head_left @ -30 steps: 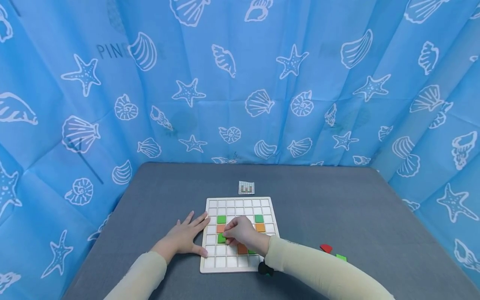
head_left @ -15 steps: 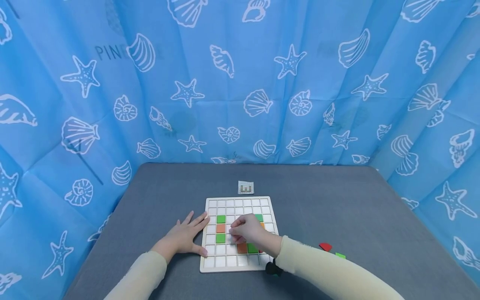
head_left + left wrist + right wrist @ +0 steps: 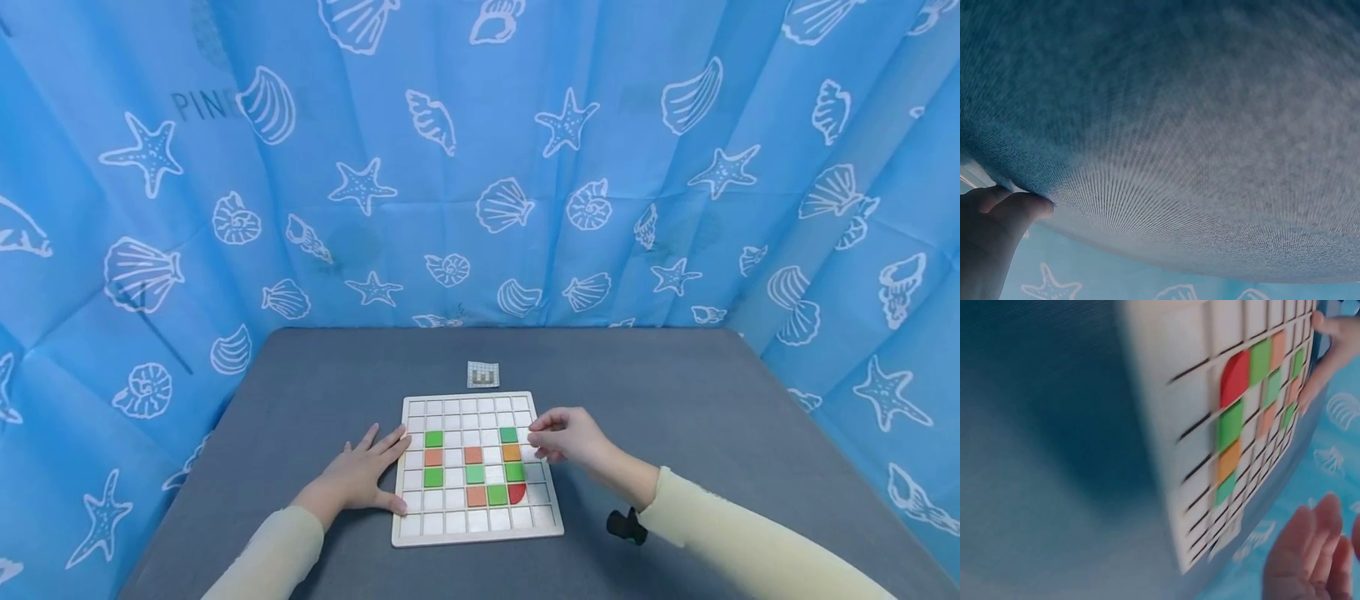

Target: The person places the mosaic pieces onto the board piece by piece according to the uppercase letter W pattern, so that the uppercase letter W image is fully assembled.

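A white grid board (image 3: 420, 526) lies on the grey table, with green, orange and teal square tiles in some cells. A red rounded piece (image 3: 517, 493) fills a cell at the lower right of the pattern. My left hand (image 3: 360, 477) rests with spread fingers along the board's left edge, thumb at the lower part of that side. Over the board's right edge hovers my right hand (image 3: 573, 437), fingers loosely bent. The right wrist view shows its fingers (image 3: 1300, 537) apart and holding nothing. The lower-left green tile (image 3: 433, 477) sits flat in its cell.
Behind the board lies a small printed card (image 3: 483, 375) with a grid pattern. A black item (image 3: 627, 527) hangs at the right wrist. The blue shell-patterned curtain (image 3: 450, 167) closes off the table's far side. The right sleeve (image 3: 750, 533) covers part of the table.
My right hand has left the green tile at the pattern's lower left and moved right to the board's right edge, uncovering the middle tiles. The left hand stays put on the board.
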### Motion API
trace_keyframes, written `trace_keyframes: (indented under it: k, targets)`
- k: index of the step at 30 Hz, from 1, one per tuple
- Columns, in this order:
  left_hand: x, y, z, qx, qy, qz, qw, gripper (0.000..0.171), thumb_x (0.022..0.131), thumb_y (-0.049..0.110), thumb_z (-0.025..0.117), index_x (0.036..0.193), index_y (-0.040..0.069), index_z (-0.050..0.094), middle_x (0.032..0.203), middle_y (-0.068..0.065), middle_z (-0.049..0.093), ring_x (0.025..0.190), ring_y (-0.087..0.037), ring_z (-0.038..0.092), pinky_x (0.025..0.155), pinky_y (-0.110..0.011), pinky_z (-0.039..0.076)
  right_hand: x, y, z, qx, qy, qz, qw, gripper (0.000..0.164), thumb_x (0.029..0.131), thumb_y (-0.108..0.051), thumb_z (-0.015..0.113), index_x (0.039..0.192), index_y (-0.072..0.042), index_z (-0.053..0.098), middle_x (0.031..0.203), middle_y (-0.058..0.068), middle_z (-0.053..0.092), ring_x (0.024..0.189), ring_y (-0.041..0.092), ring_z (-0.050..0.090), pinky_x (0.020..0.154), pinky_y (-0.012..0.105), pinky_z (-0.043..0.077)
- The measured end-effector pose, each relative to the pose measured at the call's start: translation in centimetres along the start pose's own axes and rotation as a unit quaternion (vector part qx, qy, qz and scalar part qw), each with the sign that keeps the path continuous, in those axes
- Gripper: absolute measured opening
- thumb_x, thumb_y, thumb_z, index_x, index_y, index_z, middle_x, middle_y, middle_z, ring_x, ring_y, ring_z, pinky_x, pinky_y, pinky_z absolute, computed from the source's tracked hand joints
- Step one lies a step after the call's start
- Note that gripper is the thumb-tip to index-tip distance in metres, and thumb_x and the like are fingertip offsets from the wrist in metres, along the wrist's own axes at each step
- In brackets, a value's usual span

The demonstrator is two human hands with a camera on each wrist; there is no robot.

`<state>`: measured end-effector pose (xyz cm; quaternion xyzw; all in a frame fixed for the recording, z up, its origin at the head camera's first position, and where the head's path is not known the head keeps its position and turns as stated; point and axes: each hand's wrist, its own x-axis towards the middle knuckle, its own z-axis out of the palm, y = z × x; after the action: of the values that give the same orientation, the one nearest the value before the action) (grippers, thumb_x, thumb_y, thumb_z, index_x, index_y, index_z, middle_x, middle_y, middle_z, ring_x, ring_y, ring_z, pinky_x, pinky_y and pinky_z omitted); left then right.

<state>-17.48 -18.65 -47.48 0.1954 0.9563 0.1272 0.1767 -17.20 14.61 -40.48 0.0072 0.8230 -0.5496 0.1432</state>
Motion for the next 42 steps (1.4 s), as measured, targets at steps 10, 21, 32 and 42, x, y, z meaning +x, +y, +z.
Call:
trace_keyframes:
  k: [10,21,32,42]
  targets:
    - [-0.1,-0.4,0.3,-0.008,0.002,-0.009,0.9999,0.108,0.068,0.069,0.072,0.155,0.019,0.031,0.161,0.001,0.019,0.146,-0.041,0.009,0.104,-0.071,0.019,-1.0,2.5,-6.6,-0.095,-0.058,-0.074,0.991,0.023,0.092,-0.011,0.068,0.106,0.008,0.066,0.094,0.006,0.067,0.087,0.027,0.062,0.078,0.044,0.053]
    - [-0.1,-0.4,0.5,-0.006,0.002,-0.004,1.0,0.107,0.068,0.069,0.071,0.154,0.019,0.031,0.161,0.0,0.02,0.145,-0.042,0.01,0.103,-0.072,0.02,-0.8,7.5,-12.5,-0.102,-0.2,-0.109,0.969,0.03,0.094,-0.007,0.064,0.111,0.017,0.058,0.098,0.011,0.061,0.082,0.012,0.055,0.072,0.028,0.05]
    - [0.0,0.1,0.1,-0.005,0.003,0.002,1.0,0.108,0.069,0.069,0.071,0.155,0.018,0.031,0.161,0.0,0.02,0.145,-0.041,0.01,0.104,-0.071,0.02,-1.3,10.7,-14.4,-0.142,-0.239,-0.089,0.956,0.026,0.088,-0.007,0.071,0.103,0.01,0.059,0.09,0.007,0.051,0.076,0.013,0.043,0.063,0.031,0.038]
    - [-0.2,0.4,0.0,-0.004,0.001,-0.004,1.0,0.107,0.069,0.067,0.072,0.154,0.017,0.031,0.161,-0.001,0.02,0.145,-0.042,0.011,0.103,-0.072,0.021,-1.2,11.6,-14.0,-0.176,-0.218,-0.114,0.953,0.022,0.084,-0.01,0.075,0.091,0.001,0.057,0.088,0.006,0.047,0.073,0.012,0.041,0.06,0.032,0.036]
